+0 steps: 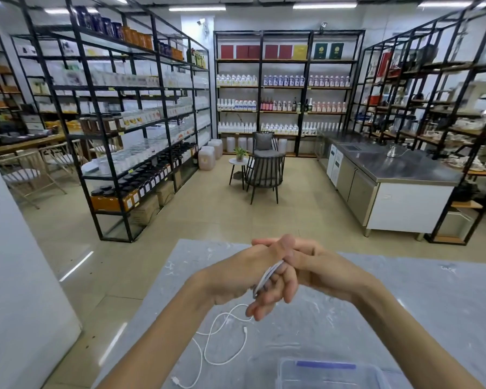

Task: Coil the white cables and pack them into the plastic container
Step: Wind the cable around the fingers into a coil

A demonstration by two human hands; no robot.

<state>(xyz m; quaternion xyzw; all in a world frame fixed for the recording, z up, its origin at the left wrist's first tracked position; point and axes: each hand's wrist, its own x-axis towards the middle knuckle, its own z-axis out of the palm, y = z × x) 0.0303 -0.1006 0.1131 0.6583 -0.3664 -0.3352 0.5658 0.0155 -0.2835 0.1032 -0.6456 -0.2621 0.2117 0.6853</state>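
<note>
Head-height, forward-down, close over table [404,318]

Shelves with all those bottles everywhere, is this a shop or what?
Probably a shop's stockroom or showroom for drink supplies. Black metal shelves hold rows of bottles and jars, and a steel counter stands at the right. Both hands wind a white cable over a grey table.

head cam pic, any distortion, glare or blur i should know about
Head view: wide-angle bending bows the black shelving at the edges; ceiling light glares in streaks on the floor; both hands, left hand and right hand, and the white cable look fairly sharp; the plastic container is cut off at the bottom.
</note>
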